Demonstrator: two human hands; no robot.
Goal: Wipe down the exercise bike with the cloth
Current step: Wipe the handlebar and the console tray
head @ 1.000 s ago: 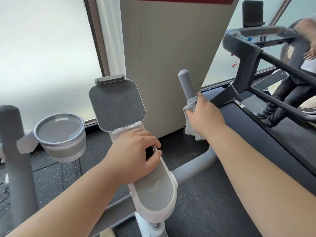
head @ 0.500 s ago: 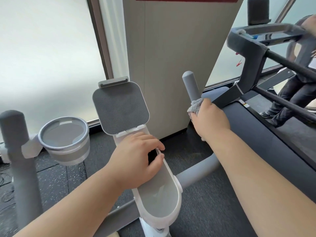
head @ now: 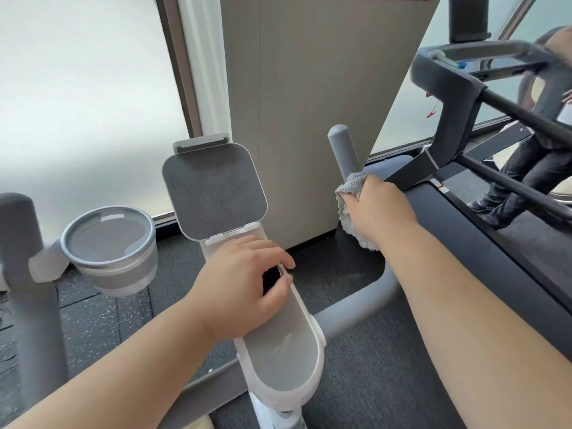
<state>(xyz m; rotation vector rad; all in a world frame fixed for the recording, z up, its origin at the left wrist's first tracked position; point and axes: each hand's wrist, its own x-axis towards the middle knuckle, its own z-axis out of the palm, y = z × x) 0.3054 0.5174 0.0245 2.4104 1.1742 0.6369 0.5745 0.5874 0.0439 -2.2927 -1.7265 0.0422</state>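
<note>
**Cloth wrapped round the bike's right grip**

Far to the left of the left hand (head: 244, 283) stands a thick, matte grey foam post (head: 18, 243). Between it and that hand sits a round, smooth plastic cup holder (head: 111, 249), a grey ring over a paler wall.

Just beyond the left hand's knuckles, a rounded-square pad (head: 213, 190) of fine grey mesh tilts up in a white frame. The left hand lies on the long white console (head: 278, 345) of the exercise bike (head: 356, 308). Its fingers curl over a dark opening and its thumb presses the right rim. The console's smooth grey tray is oval-ended, and its long axis runs from the person toward the window.

To the right, the right hand (head: 380, 209) is closed round a nubby grey cloth (head: 349, 209), clamping it against the base of the right grip (head: 343, 153). This rounded grey cylinder stands nearly upright, leaning slightly left at the top. Loose cloth hangs below the fist.

Right of that hand lies a dark treadmill (head: 464, 212); its small label (head: 441, 188) is too small to read. Another person's dark trouser legs (head: 526, 168) stand on it.
</note>
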